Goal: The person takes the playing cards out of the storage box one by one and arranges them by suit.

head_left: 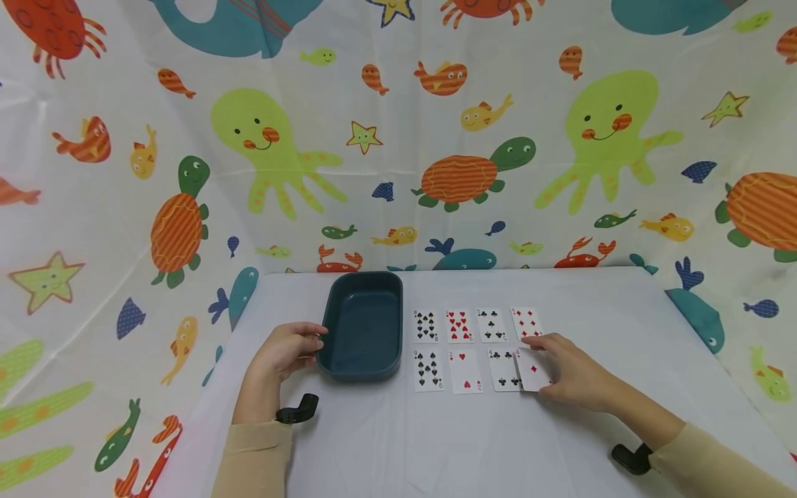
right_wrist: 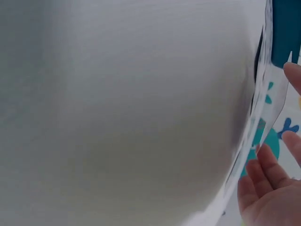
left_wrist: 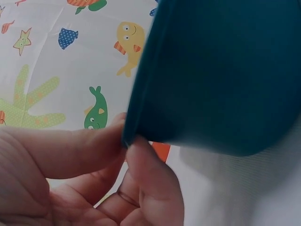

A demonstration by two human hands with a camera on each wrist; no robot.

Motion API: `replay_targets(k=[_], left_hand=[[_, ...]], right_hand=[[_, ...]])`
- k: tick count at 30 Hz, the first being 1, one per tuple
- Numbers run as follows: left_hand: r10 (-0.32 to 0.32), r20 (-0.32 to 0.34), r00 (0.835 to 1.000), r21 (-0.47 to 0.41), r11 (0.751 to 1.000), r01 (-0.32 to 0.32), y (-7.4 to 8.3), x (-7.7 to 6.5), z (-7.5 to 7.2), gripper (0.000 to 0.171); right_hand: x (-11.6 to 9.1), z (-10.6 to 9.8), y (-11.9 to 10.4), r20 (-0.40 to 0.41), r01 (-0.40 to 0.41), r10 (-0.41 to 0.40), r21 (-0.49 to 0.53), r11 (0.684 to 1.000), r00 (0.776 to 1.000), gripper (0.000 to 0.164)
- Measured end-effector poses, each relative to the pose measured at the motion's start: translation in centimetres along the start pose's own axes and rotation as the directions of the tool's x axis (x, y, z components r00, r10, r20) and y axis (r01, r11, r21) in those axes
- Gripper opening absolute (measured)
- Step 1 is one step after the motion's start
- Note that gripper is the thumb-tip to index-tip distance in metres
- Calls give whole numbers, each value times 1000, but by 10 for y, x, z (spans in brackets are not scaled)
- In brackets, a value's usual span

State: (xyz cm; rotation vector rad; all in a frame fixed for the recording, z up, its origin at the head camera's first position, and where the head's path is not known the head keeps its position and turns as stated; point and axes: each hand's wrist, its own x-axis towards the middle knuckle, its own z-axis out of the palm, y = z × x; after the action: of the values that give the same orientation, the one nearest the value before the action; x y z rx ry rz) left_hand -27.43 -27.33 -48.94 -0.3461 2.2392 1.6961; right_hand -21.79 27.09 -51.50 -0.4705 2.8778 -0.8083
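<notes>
My left hand (head_left: pixel 280 354) pinches the left rim of a dark teal rectangular tub (head_left: pixel 362 325); in the left wrist view, thumb and fingers meet at its edge. My right hand (head_left: pixel 575 373) holds an ace of diamonds (head_left: pixel 533 371) between thumb and fingers, tilted, its left side over part of a four of clubs (head_left: pixel 501 366). The right wrist view shows that card (right_wrist: pixel 276 106) nearly edge-on between the fingertips. Face-up playing cards lie in two rows right of the tub, among them a two of hearts (head_left: pixel 465 373) and a nine of spades (head_left: pixel 428 372).
In the back row are a spade card (head_left: pixel 426 326), a heart card (head_left: pixel 459 326), a five of clubs (head_left: pixel 492 326) and a diamond card (head_left: pixel 525 321). A white cloth covers the table (head_left: pixel 473 443). Behind hangs a curtain (head_left: pixel 398 180) printed with sea animals.
</notes>
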Motion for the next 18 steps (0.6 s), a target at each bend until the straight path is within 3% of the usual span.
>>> replay_targets(k=[8,18], left_hand=[[-3,0,1000,-5,1000,3,0,1,0,30],[5,9,1000,-12,1000,-5,-1,2,-1,32]], right_hand=[[-1,1,11,0,-37,37,-7,999,999,86],[0,-1,19,57,-97,94,52,994,994,88]])
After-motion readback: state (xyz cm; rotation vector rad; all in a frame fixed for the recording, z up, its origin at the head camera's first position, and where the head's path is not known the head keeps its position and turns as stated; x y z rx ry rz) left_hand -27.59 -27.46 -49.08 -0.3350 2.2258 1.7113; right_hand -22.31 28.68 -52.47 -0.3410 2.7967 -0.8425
